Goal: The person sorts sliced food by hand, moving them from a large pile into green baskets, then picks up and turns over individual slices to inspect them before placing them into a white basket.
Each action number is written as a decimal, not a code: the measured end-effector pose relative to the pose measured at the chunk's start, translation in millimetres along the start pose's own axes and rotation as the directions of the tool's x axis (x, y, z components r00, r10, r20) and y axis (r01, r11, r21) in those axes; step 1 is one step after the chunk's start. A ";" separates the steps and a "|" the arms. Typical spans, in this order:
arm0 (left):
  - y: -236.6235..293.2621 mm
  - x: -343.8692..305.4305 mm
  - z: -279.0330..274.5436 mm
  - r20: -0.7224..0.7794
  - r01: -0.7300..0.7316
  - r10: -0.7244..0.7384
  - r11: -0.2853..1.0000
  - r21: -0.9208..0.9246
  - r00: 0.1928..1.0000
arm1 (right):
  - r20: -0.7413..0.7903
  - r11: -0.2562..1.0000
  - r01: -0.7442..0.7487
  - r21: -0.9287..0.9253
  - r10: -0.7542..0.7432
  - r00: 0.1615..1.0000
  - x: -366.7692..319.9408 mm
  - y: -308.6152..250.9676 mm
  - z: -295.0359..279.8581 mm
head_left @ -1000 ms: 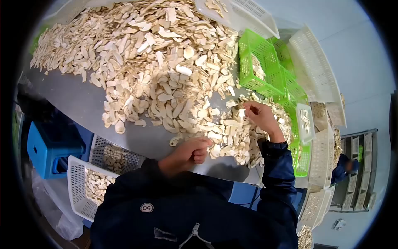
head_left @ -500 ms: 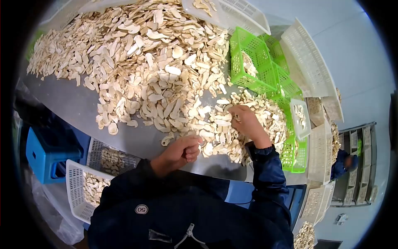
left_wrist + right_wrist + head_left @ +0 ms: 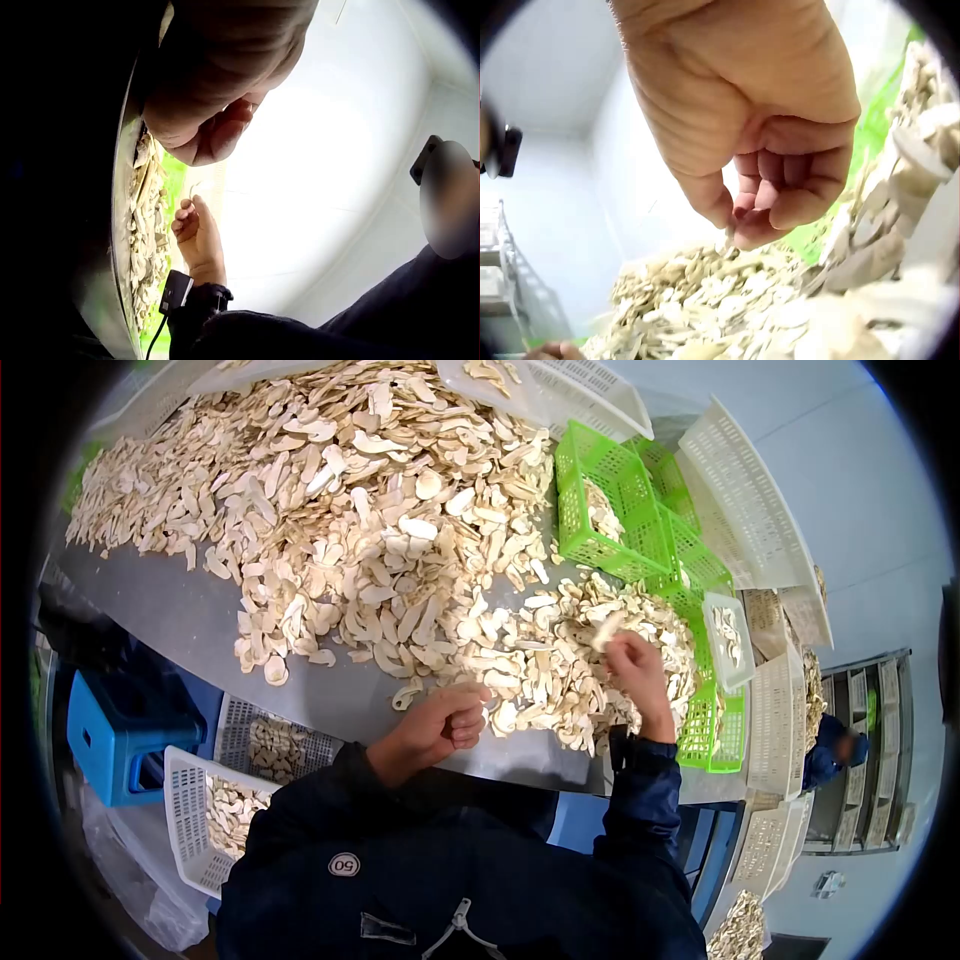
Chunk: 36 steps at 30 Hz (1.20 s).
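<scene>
Sleeves [image 3: 640, 800] of dark, creased cloth lie closest to us. Just past them we see the left hand [image 3: 438, 722], its fingers folded into a fist, over the near edge of a smooth grey table [image 3: 350, 700]. The right hand [image 3: 637, 670], thumb and fingertips together, pinches one slice [image 3: 608, 627]; we see it pale, thin and long, raised over a loose pile [image 3: 560, 670] of flat, curved others. Beyond spreads the heap [image 3: 380, 510], a dense overlap of cream and tan pieces, some rounded, some bent. To its right we find green baskets [image 3: 612, 555] of latticed plastic and a shallow, translucent tub [image 3: 735, 676] with a few slices. Behind stand white crates [image 3: 745, 490] with slotted sides, and last comes the smooth, pale wall [image 3: 860, 470].
</scene>
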<state>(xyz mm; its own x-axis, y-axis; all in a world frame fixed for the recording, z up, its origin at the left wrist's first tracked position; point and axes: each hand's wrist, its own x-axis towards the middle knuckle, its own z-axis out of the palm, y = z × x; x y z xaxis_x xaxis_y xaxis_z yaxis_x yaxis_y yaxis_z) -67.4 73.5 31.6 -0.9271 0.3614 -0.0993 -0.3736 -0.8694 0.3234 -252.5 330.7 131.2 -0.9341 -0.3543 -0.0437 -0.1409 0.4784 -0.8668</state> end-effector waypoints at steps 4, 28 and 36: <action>-0.9 0.5 1.8 -0.006 -0.008 0.008 1.000 0.006 1.000 | -0.482 0.898 0.197 0.394 0.020 0.876 -13.5 21.1 -66.3; -1.3 -0.8 12.4 -0.137 -0.093 0.089 0.995 -0.022 0.987 | 0.378 0.983 0.044 -0.180 0.027 0.926 8.7 -42.2 59.8; -3.9 -6.6 -4.1 -0.007 -0.085 0.085 0.996 0.034 0.996 | 0.474 0.773 0.448 -0.448 -0.220 0.853 -20.0 -48.2 93.4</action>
<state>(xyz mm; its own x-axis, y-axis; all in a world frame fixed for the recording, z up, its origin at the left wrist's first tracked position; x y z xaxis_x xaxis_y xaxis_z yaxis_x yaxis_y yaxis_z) -59.9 73.1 27.1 -0.9557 0.2837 -0.0782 -0.2924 -0.8850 0.3623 -196.4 239.7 127.4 -0.6104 -0.7878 -0.0820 -0.6747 0.5714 -0.4672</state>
